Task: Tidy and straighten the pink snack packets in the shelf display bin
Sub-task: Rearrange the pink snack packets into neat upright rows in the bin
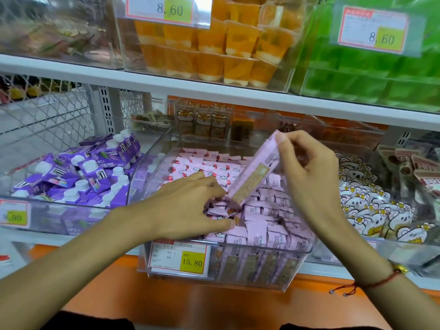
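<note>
A clear plastic display bin (262,279) in the middle of the shelf holds several pink snack packets (269,225), some upright in rows, some lying jumbled. My right hand (307,177) pinches the top end of one pink packet (254,172) and holds it tilted above the pile, its lower end down among the others. My left hand (190,206) reaches into the bin from the left, fingers spread over the packets and fingertips touching the lifted packet's lower end. A yellow 15.80 price tag (178,258) sits on the bin's front.
Left of the bin lies a bin of purple drink cartons (78,175). To the right are white cartoon-print packets (371,206). The shelf above carries orange jelly cups (214,44) and green packs (381,75). An orange ledge (190,306) runs along the front.
</note>
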Demonstrator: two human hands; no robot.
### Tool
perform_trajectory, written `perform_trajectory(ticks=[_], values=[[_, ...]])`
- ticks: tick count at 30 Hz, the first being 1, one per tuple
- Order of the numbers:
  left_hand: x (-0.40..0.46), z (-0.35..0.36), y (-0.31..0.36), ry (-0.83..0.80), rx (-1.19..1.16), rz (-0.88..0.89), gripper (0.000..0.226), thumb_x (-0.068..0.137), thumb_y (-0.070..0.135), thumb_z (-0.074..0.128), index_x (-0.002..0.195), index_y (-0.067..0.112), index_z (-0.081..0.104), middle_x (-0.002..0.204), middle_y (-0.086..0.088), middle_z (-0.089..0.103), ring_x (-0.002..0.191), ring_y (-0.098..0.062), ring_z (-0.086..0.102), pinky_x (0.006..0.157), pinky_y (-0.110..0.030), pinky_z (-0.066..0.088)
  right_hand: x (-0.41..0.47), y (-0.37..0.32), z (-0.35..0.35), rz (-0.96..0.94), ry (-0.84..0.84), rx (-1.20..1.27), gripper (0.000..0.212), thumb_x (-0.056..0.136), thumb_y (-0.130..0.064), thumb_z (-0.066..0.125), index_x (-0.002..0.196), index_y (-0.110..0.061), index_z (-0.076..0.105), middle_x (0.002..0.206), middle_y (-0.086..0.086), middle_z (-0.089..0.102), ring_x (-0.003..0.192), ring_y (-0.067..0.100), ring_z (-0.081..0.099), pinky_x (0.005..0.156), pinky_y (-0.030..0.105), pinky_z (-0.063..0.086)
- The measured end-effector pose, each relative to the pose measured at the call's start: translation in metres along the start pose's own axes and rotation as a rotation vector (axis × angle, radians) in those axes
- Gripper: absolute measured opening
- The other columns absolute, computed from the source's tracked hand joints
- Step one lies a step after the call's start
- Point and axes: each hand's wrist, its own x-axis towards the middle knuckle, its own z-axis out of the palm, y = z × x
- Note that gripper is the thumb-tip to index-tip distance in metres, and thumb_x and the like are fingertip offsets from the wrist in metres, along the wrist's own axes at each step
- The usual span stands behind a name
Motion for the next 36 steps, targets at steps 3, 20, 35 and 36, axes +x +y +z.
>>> perform_trajectory(ticks=[3,20,35,36], values=[[-0.003,-0.011,0.004,0.158,-0.336,-0.108,0.071,0.066,0.086,0.037,0.126,0.048,0.045,0.102,0.024,0.056,0.088,0.0,0.057,0.071,-0.025,0.053,0.003,0.003,-0.006,0.24,0.061,0.157,0.028,0.098,-0.026,0.048,0.085,-0.01,0.067,0.077,0.01,0.068,0.073,0.032,0.065,0.071,0.052,0.055],[0.005,-0.027,0.014,0.229,-1.328,-0.517,0.03,0.087,0.043,0.058,0.088,0.017,0.073,0.076,-0.006,0.075,0.054,-0.009,0.066,0.043,-0.016,0.048,-0.005,0.002,0.001,0.061,-0.228,-0.005,0.04,0.088,-0.048,0.056,0.125,-0.034,0.05,0.122,-0.016,0.053,0.117,0.004,0.049,0.097,0.03,0.04],[-0.001,-0.015,-0.001,0.218,-0.747,-0.199,0.017,0.089,0.038,0.059,0.092,0.027,0.071,0.086,0.014,0.071,0.076,0.0,0.065,0.068,-0.019,0.049,-0.003,0.009,0.002,0.589,-0.455,0.489,0.035,0.084,-0.027,0.066,0.115,-0.013,0.059,0.07,-0.009,0.071,0.072,0.005,0.068,0.067,0.016,0.05],[-0.003,-0.014,-0.003,0.108,-0.694,-0.155,0.02,0.085,0.044,0.062,0.096,0.03,0.069,0.087,0.017,0.069,0.08,0.002,0.064,0.073,-0.019,0.049,-0.003,0.009,0.002,0.628,-0.429,0.532,0.037,0.085,-0.024,0.065,0.119,-0.013,0.054,0.074,-0.007,0.072,0.072,0.008,0.069,0.064,0.018,0.051]])
